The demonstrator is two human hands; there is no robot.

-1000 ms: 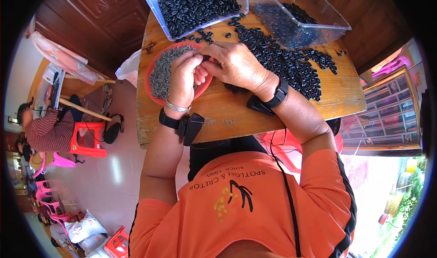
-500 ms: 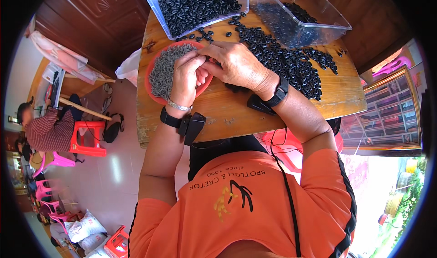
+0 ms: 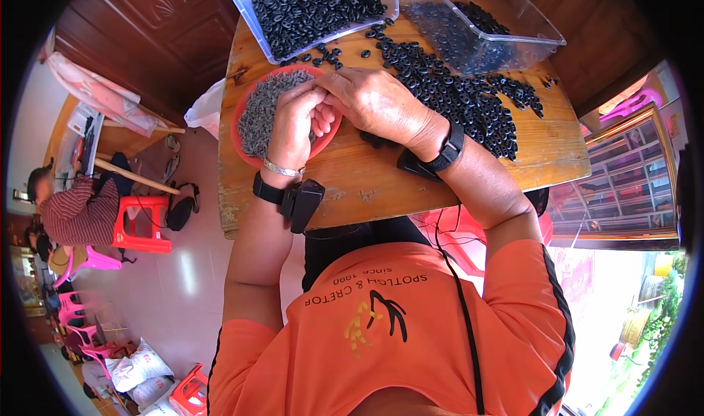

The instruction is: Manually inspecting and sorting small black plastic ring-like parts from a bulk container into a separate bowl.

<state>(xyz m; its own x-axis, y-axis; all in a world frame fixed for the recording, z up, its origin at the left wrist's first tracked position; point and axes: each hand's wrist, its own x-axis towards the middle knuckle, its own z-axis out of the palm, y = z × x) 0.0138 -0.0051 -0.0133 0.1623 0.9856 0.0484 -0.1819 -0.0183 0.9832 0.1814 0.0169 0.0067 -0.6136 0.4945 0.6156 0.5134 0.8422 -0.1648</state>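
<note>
My left hand and my right hand meet over the right side of a red bowl, fingertips pinched together. Whatever lies between the fingers is hidden or too small to make out. Small grey pieces fill the bowl in a heap. Beyond and to the right of my right hand, many small black oval pieces with a hole or slot are spread across the wooden table. Each wrist wears a black strap with a dark box, and a silver bracelet circles my left wrist.
At the table's far side stands a clear bin of black ovals, and a second clear bin beside it. A person sits at the left near a red stool. White sacks lie at lower left. A black cable crosses my shirt.
Both hands stay together over the bowl. My left hand has shifted slightly left, and the fingers have moved a little; the pieces on the table look the same.
</note>
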